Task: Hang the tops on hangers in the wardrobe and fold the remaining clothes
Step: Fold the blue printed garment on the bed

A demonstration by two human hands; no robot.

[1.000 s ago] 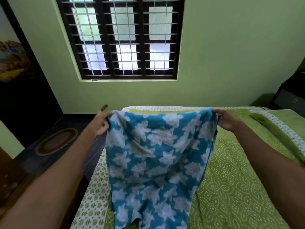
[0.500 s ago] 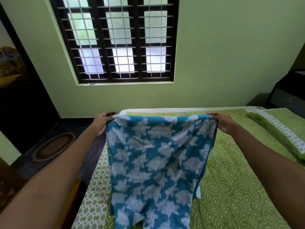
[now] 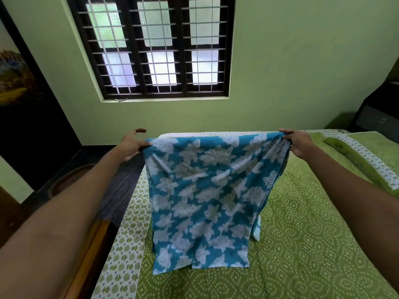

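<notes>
Garment [image 3: 205,190] pinched at top corners by left hand [image 3: 131,143] and right hand [image 3: 299,142], hem resting near the bed [image 3: 302,244] left edge. Risk: uneven lowering would likely crease it or drop it overboard.

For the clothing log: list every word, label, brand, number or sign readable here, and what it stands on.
None can be read.
Blue floral garment, held up by the left hand and right hand: printed pattern only, no tag showing.
Green bedspread: pattern only.
Picture at left: blurred, no lettering discernible.
</notes>
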